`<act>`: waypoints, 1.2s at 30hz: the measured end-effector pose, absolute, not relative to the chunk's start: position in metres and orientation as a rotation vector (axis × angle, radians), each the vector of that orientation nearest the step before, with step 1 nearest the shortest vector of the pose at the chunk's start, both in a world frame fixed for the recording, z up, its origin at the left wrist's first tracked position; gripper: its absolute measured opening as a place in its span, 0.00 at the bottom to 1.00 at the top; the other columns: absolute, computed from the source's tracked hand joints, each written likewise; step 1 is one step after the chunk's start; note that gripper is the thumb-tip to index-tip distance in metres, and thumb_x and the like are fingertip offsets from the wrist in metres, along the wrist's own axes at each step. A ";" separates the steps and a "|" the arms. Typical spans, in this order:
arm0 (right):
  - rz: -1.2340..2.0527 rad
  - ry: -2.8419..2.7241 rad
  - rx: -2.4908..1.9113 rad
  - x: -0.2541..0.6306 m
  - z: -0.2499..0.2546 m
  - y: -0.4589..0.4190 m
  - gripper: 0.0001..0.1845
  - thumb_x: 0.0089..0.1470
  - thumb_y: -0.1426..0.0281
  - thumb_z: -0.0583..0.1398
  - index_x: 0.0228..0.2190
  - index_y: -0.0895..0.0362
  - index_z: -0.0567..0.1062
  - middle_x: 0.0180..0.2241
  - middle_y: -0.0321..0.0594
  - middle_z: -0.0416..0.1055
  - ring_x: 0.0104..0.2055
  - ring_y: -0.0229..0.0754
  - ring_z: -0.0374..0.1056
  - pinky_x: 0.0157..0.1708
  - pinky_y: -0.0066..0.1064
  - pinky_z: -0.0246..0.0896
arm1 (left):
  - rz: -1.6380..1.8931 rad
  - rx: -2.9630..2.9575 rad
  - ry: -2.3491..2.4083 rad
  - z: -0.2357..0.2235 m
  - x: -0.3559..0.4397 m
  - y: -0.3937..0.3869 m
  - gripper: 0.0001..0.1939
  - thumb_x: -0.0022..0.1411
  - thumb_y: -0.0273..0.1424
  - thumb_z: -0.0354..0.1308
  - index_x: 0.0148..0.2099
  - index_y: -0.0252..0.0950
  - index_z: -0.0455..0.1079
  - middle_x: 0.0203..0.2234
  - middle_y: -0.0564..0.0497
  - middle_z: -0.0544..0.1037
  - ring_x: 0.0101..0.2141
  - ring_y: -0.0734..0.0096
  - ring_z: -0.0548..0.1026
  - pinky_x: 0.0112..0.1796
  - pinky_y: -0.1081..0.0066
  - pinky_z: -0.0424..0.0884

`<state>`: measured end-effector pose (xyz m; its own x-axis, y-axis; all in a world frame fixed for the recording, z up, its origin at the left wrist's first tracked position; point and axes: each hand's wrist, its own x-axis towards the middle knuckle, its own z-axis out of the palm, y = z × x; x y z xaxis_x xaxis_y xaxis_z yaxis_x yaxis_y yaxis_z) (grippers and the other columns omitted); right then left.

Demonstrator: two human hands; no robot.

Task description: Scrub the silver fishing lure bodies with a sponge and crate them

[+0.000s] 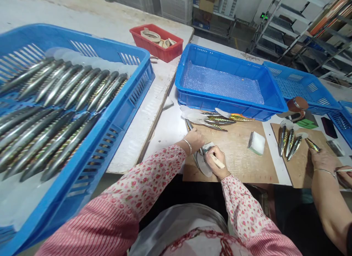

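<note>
My left hand (194, 141) is closed around a dark fishing lure (201, 152), largely hidden by the fingers. A clear, rounded lip (204, 166) juts toward me beneath my right hand. In my closed right hand (217, 157) is a tool with a pale wooden handle (217, 161); its working end is hard to make out beside the lure. Beyond the hands, several lures (220, 120) with clear lips lie piled at the top of a brown cardboard sheet (236, 158). A white and greenish block (256, 143) sits on the sheet to the right.
At left, a big blue crate (140, 102) holds rows of lures. A red bin (170, 52) contains tape rolls. Ahead stands a blue tray (232, 102) lined with bubble wrap. A co-worker's hand (324, 160) at right holds a lure near several others on another cardboard sheet (299, 171).
</note>
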<state>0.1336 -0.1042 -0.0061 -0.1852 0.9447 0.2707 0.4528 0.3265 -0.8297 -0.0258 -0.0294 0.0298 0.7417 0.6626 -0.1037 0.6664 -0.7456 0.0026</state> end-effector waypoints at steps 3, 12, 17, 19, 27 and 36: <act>0.780 -1.790 -1.277 0.133 -0.003 -0.104 0.09 0.52 0.65 0.55 0.23 0.53 0.62 0.20 0.31 0.62 0.21 0.35 0.59 0.25 0.27 0.54 | -0.121 2.904 1.094 0.028 -0.026 -0.029 0.10 0.57 0.22 0.53 0.26 0.31 0.72 0.26 0.41 0.77 0.32 0.61 0.72 0.35 0.61 0.54; 0.751 -1.817 -1.263 0.131 0.000 -0.102 0.09 0.50 0.69 0.55 0.21 0.54 0.60 0.19 0.32 0.62 0.21 0.35 0.59 0.24 0.26 0.55 | -0.075 2.923 1.094 0.024 -0.025 -0.029 0.10 0.57 0.22 0.54 0.26 0.30 0.72 0.25 0.42 0.78 0.31 0.64 0.71 0.36 0.62 0.54; 0.732 -1.825 -1.246 0.131 -0.003 -0.102 0.08 0.49 0.70 0.55 0.21 0.54 0.61 0.19 0.31 0.62 0.21 0.35 0.59 0.24 0.26 0.55 | -0.015 2.928 1.084 0.022 -0.025 -0.028 0.11 0.58 0.21 0.53 0.25 0.31 0.72 0.24 0.42 0.77 0.30 0.64 0.72 0.35 0.61 0.54; 0.716 -1.823 -1.249 0.131 -0.005 -0.103 0.08 0.49 0.69 0.54 0.21 0.53 0.61 0.18 0.31 0.61 0.20 0.35 0.58 0.24 0.26 0.54 | -0.032 2.918 1.093 0.022 -0.025 -0.028 0.11 0.58 0.21 0.53 0.25 0.31 0.72 0.25 0.42 0.78 0.31 0.62 0.72 0.35 0.61 0.54; 0.649 -1.806 -1.238 0.131 -0.013 -0.103 0.08 0.47 0.70 0.53 0.19 0.53 0.60 0.16 0.30 0.59 0.18 0.35 0.55 0.22 0.27 0.51 | -0.091 2.889 1.133 0.026 -0.024 -0.029 0.10 0.57 0.22 0.54 0.27 0.30 0.73 0.26 0.40 0.78 0.33 0.61 0.72 0.36 0.61 0.55; 0.716 -1.827 -1.207 0.133 -0.005 -0.105 0.08 0.46 0.70 0.54 0.19 0.54 0.59 0.16 0.30 0.56 0.18 0.34 0.54 0.22 0.27 0.50 | -0.082 2.914 1.134 0.024 -0.023 -0.028 0.10 0.58 0.22 0.53 0.27 0.30 0.72 0.25 0.41 0.78 0.32 0.63 0.72 0.35 0.62 0.55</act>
